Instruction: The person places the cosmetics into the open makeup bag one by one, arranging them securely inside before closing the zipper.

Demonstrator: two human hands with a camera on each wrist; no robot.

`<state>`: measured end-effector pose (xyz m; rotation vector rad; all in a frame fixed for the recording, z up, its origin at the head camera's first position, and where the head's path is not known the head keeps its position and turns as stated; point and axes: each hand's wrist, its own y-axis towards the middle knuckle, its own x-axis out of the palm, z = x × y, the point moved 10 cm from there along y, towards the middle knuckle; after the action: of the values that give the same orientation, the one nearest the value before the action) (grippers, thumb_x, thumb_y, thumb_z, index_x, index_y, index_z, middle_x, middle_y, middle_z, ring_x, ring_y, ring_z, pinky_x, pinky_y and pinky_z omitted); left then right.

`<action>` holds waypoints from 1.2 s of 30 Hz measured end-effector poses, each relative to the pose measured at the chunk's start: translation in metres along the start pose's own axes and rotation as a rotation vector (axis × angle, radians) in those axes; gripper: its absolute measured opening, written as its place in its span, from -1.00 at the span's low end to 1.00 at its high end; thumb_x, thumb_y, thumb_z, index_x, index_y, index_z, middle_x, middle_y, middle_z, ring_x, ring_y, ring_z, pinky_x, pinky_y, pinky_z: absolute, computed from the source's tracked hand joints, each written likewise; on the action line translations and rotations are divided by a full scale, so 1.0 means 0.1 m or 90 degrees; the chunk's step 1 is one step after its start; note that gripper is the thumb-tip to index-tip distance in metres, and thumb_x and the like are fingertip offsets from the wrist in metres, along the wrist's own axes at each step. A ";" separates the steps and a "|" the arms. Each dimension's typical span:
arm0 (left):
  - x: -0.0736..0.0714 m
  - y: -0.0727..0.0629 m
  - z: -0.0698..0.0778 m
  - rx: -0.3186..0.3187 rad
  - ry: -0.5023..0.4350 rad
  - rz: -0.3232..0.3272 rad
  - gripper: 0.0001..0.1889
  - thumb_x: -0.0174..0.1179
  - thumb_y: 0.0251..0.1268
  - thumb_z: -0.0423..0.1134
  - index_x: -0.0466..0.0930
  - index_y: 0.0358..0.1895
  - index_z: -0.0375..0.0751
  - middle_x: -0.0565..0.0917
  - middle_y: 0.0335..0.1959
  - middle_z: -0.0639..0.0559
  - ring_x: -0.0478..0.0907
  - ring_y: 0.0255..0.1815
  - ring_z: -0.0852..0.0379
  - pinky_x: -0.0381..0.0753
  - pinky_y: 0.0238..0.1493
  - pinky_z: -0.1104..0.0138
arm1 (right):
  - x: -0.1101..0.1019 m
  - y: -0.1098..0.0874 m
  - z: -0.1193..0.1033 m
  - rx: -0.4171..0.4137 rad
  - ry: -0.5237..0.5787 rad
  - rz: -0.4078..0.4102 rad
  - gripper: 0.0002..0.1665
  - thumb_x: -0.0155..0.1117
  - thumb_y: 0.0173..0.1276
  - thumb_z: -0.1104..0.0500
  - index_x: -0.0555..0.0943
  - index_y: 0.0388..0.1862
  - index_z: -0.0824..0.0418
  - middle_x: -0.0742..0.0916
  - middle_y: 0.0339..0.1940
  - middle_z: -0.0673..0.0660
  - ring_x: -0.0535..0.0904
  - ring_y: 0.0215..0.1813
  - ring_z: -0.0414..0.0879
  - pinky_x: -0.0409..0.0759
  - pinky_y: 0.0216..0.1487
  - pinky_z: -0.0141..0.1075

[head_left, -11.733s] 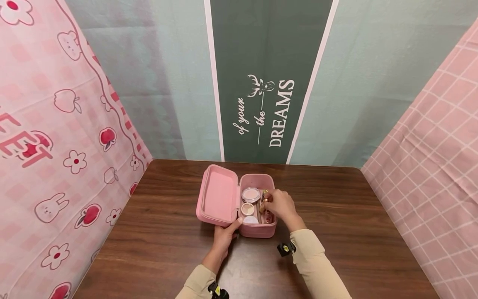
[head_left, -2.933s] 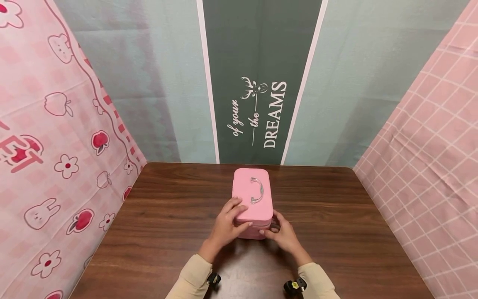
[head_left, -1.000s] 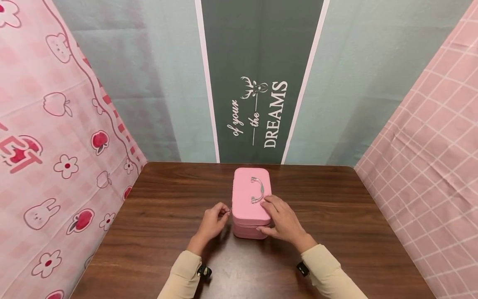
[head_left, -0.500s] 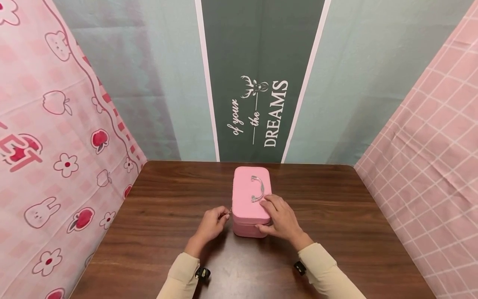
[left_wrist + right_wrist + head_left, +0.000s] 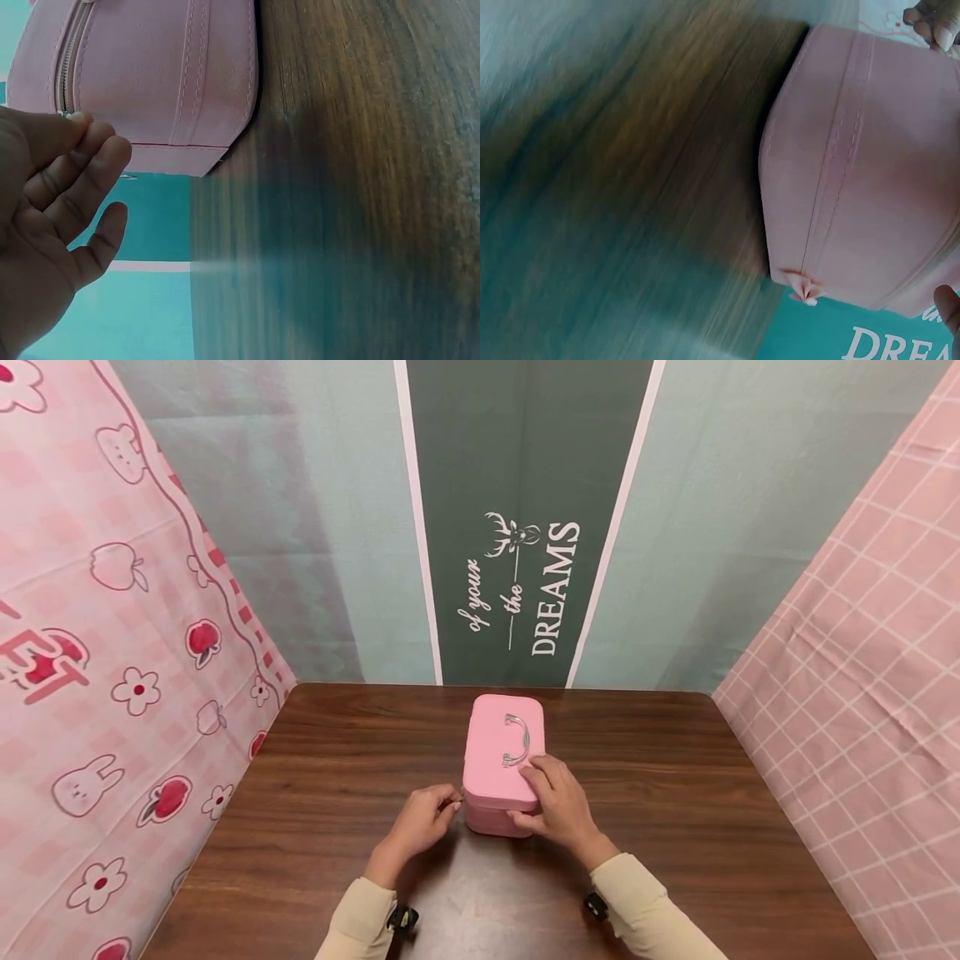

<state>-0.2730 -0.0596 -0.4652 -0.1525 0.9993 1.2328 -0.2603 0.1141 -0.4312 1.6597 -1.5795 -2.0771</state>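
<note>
A pink makeup case (image 5: 491,760) stands on the table with its lid down and a silver handle (image 5: 520,742) on top. At its near left corner my left hand (image 5: 423,814) pinches the small zipper pull, mostly hidden by the fingertips. In the left wrist view, the left hand (image 5: 60,195) holds it at the end of a metal zipper (image 5: 73,64), teeth visible behind it. My right hand (image 5: 558,802) grips the near right corner, fingers on the lid and thumb against the front. In the right wrist view a pink bow (image 5: 804,288) hangs by the case (image 5: 885,165).
The brown wooden table (image 5: 637,760) extends around the case on all sides. Behind it hangs a green and teal curtain (image 5: 352,527) with lettering. Pink printed cloths stand at the left (image 5: 150,735) and right (image 5: 862,677).
Earlier the case stood open with cosmetics inside; the lid then came down. During the last second my left hand has drawn the zipper pull a little toward the near corner, and the case has turned slightly.
</note>
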 end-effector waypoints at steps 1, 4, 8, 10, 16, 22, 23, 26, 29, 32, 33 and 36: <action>0.00 -0.01 0.00 -0.001 -0.004 -0.002 -0.91 0.22 0.12 -0.44 0.56 -0.43 -0.18 0.54 -0.50 0.17 0.42 -0.50 0.29 0.47 -0.44 0.38 | 0.00 0.00 -0.01 -0.001 -0.002 0.005 -0.19 0.45 -0.13 -0.22 0.51 -0.05 0.32 0.53 -0.02 0.29 0.45 0.05 0.17 0.43 0.03 -0.01; 0.01 -0.03 0.01 -0.004 -0.014 -0.006 -0.92 0.23 0.13 -0.43 0.56 -0.43 -0.18 0.54 -0.51 0.19 0.42 -0.51 0.30 0.46 -0.46 0.40 | 0.00 0.00 -0.05 0.001 -0.011 0.020 -0.21 0.43 -0.10 -0.23 0.52 -0.07 0.33 0.53 -0.04 0.29 0.45 0.03 0.17 0.44 0.01 0.00; -0.01 -0.05 -0.02 -0.007 -0.024 0.004 -0.92 0.23 0.11 -0.44 0.56 -0.44 -0.20 0.54 -0.51 0.19 0.44 -0.50 0.31 0.47 -0.45 0.40 | 0.02 0.00 -0.09 0.010 -0.020 0.038 -0.22 0.41 -0.07 -0.23 0.52 -0.07 0.34 0.53 -0.06 0.28 0.45 0.00 0.17 0.46 -0.02 -0.01; -0.03 -0.06 -0.04 -0.015 -0.033 0.010 -0.92 0.23 0.10 -0.45 0.56 -0.43 -0.22 0.55 -0.52 0.19 0.45 -0.51 0.31 0.47 -0.46 0.39 | 0.03 0.01 -0.13 0.013 -0.031 0.053 -0.22 0.44 -0.11 -0.21 0.52 -0.08 0.34 0.53 -0.07 0.28 0.46 -0.03 0.17 0.48 -0.05 -0.02; -0.04 -0.08 -0.12 -0.043 -0.065 0.007 -0.93 0.21 0.14 -0.44 0.56 -0.43 -0.21 0.55 -0.54 0.21 0.45 -0.54 0.32 0.47 -0.51 0.41 | 0.05 0.02 -0.19 0.033 -0.071 0.072 -0.22 0.48 -0.23 -0.13 0.52 -0.10 0.34 0.53 -0.08 0.28 0.47 -0.06 0.16 0.52 -0.10 -0.04; -0.05 -0.11 -0.16 -0.053 -0.087 0.017 -0.94 0.21 0.14 -0.45 0.57 -0.41 -0.23 0.55 -0.55 0.20 0.49 -0.52 0.27 0.49 -0.48 0.38 | 0.07 0.05 -0.17 0.019 -0.047 0.040 -0.22 0.40 -0.08 -0.21 0.50 -0.06 0.34 0.52 -0.06 0.28 0.46 -0.07 0.16 0.48 -0.13 -0.01; -0.05 -0.11 -0.17 -0.054 -0.093 0.019 -0.94 0.20 0.14 -0.45 0.57 -0.40 -0.23 0.55 -0.54 0.19 0.49 -0.51 0.26 0.50 -0.47 0.37 | 0.07 0.07 -0.16 0.011 -0.031 0.028 -0.23 0.38 -0.05 -0.22 0.50 -0.05 0.33 0.52 -0.06 0.28 0.45 -0.07 0.15 0.47 -0.12 -0.01; -0.05 -0.13 -0.22 -0.061 -0.113 0.025 -0.96 0.19 0.17 -0.45 0.57 -0.38 -0.25 0.56 -0.52 0.18 0.51 -0.48 0.25 0.53 -0.42 0.35 | 0.03 0.12 -0.09 -0.016 0.046 -0.014 -0.30 0.38 0.00 -0.20 0.51 -0.06 0.29 0.52 -0.05 0.25 0.43 -0.03 0.13 0.41 -0.06 0.00; -0.07 -0.16 -0.27 -0.068 -0.129 0.040 -0.98 0.18 0.19 -0.42 0.57 -0.38 -0.28 0.57 -0.51 0.17 0.53 -0.46 0.23 0.55 -0.39 0.34 | -0.02 0.15 -0.02 -0.046 0.116 -0.055 -0.35 0.43 -0.02 -0.13 0.53 -0.06 0.28 0.54 -0.01 0.22 0.42 0.04 0.10 0.36 0.06 -0.05; -0.10 -0.17 -0.32 -0.074 -0.132 0.056 -0.95 0.19 0.21 -0.38 0.57 -0.38 -0.29 0.57 -0.51 0.17 0.52 -0.45 0.23 0.55 -0.38 0.34 | -0.03 0.19 0.06 -0.062 0.138 -0.101 -0.30 0.46 -0.06 -0.12 0.51 -0.03 0.27 0.52 0.07 0.22 0.38 0.13 0.08 0.32 0.16 -0.10; -0.11 -0.17 -0.32 -0.076 -0.133 0.060 -0.95 0.19 0.21 -0.38 0.58 -0.38 -0.29 0.57 -0.51 0.17 0.52 -0.46 0.23 0.55 -0.39 0.34 | -0.02 0.20 0.09 -0.065 0.135 -0.117 -0.26 0.46 -0.07 -0.14 0.50 0.00 0.26 0.50 0.10 0.22 0.36 0.17 0.08 0.30 0.18 -0.10; -0.12 -0.16 -0.34 -0.083 -0.130 0.061 -0.96 0.19 0.21 -0.37 0.58 -0.39 -0.26 0.56 -0.51 0.18 0.52 -0.46 0.24 0.54 -0.39 0.34 | 0.03 0.24 0.16 -0.076 0.125 -0.162 -0.13 0.45 -0.11 -0.23 0.46 0.10 0.23 0.45 0.18 0.23 0.29 0.26 0.09 0.26 0.22 -0.07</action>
<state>-0.2779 -0.0941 -0.4834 -0.0779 0.7567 1.3725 -0.2859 0.1120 -0.4176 2.0376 -1.2198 -1.9928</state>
